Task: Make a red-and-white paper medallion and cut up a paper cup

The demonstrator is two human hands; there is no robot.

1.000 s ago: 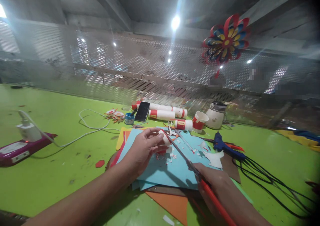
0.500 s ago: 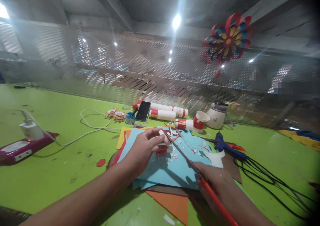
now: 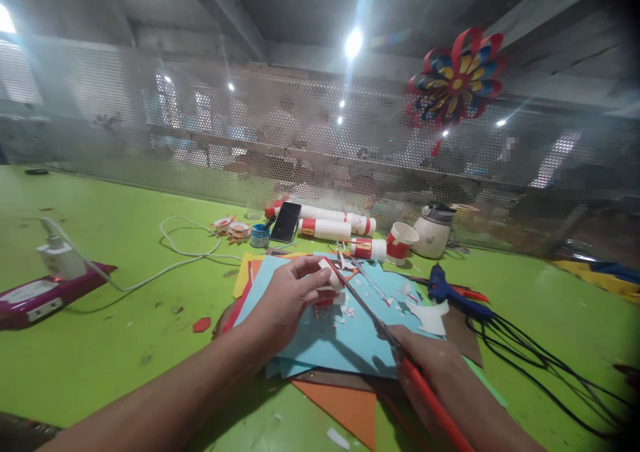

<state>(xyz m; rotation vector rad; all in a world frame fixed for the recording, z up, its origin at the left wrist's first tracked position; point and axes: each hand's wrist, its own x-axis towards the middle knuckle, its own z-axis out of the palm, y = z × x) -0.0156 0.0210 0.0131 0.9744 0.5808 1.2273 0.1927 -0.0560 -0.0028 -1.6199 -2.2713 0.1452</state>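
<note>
Between its thumb and fingers, my left hand (image 3: 287, 292) grips a small white-and-red paper cup piece (image 3: 330, 277). My right hand (image 3: 433, 362) is closed around the red handles of a pair of scissors (image 3: 373, 315). The long blades point up and to the left, and their tips lie at the edge of the paper piece. Beneath both hands is a stack of light blue paper sheets (image 3: 320, 345), strewn with small white and red scraps (image 3: 349, 311). A larger white paper offcut (image 3: 433, 317) lies at the right of the sheets.
Paper cups (image 3: 401, 244), a phone (image 3: 287, 222), a blue paint jar (image 3: 260, 235) and a white kettle-like container (image 3: 434, 232) stand behind the sheets. At right lies a blue glue gun (image 3: 457, 297) with black cables. A purple power strip (image 3: 55, 299) sits at left.
Hardly anything differs. The scissors and my right hand have shifted very slightly; my left hand keeps its hold on the paper piece.
</note>
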